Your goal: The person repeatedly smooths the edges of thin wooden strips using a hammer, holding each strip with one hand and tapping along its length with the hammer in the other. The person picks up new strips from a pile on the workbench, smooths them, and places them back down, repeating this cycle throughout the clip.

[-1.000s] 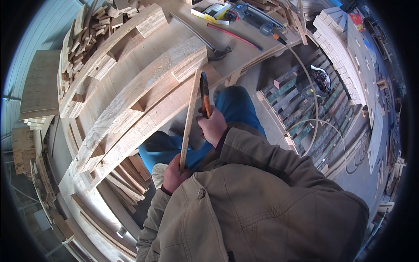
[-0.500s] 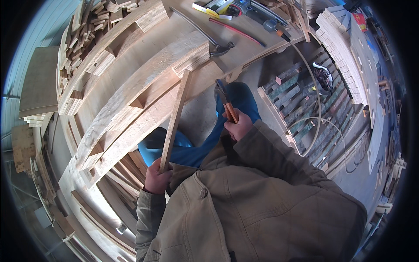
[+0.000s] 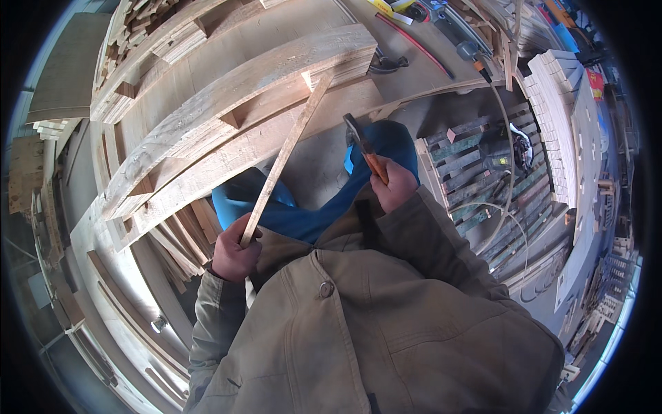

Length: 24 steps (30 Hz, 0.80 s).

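Observation:
My left hand [image 3: 236, 251] is closed around the lower end of a long, narrow wooden strip [image 3: 284, 156]. The strip slants up and away, its far end overlapping in view the end of a curved layered wood piece [image 3: 227, 103]; whether they touch I cannot tell. In my right hand [image 3: 395, 185] is a pair of pincers [image 3: 373, 162] with orange handles, the dark head pointing up and away above my blue-trousered knee [image 3: 389, 138]. The fingers wrap the handles, so their lower ends are hidden.
On the bench [image 3: 414, 69] lie a claw hammer [image 3: 389, 64], a red tube [image 3: 417, 45] and a grey power tool [image 3: 452, 31]. Right of me, a hose [image 3: 509, 152] hangs over a slatted pallet [image 3: 476, 165]. Stacked timber [image 3: 555, 131] stands beyond; more strips [image 3: 176, 241] lie at left.
The view has shifted, so the bench appears farther right. The strip leans more to the right, and the pincers have turned, now showing their head side-on. Both hands keep their hold.

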{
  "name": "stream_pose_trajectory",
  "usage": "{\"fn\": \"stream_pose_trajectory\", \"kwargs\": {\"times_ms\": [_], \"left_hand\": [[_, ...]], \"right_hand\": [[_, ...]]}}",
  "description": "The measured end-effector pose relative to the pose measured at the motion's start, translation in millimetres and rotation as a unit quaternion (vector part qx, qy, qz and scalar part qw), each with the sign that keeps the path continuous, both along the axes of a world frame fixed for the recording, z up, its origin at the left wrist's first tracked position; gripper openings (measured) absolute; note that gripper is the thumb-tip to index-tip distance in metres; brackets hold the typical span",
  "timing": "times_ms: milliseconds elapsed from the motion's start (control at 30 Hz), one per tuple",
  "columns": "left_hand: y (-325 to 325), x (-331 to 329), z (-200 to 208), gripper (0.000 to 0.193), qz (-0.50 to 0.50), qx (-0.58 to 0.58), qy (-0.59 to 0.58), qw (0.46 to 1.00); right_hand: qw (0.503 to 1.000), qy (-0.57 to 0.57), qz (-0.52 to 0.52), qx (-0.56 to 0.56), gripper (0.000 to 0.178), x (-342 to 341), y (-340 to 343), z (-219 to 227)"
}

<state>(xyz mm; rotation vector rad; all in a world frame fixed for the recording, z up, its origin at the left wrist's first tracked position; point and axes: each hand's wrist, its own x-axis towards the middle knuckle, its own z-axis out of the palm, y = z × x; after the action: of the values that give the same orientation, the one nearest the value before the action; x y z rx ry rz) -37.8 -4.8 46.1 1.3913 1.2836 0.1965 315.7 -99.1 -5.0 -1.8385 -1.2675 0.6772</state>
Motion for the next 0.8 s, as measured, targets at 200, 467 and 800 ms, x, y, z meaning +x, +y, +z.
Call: {"fn": "stream_pose_trajectory", "kwargs": {"times_ms": [200,467,800], "left_hand": [[3.9,-6.6,-0.6,0.054,-0.003,0.058,-0.063,0.996],[6.1,-17.1,1.1,0.053,-0.004,0.063,-0.11,0.992],[43.5,-38.1,47.7,0.037,0.129,0.156,-0.179,0.963]], "right_hand": [[0.995,-0.081,0.048,-0.031,0.039,-9.9,6.6,5.0],[0.999,-0.008,0.038,-0.027,0.041,-9.5,1.5,-7.9],[0.981,0.15,-0.034,-0.117,0.039,14.3,-0.6,-21.2]]}}
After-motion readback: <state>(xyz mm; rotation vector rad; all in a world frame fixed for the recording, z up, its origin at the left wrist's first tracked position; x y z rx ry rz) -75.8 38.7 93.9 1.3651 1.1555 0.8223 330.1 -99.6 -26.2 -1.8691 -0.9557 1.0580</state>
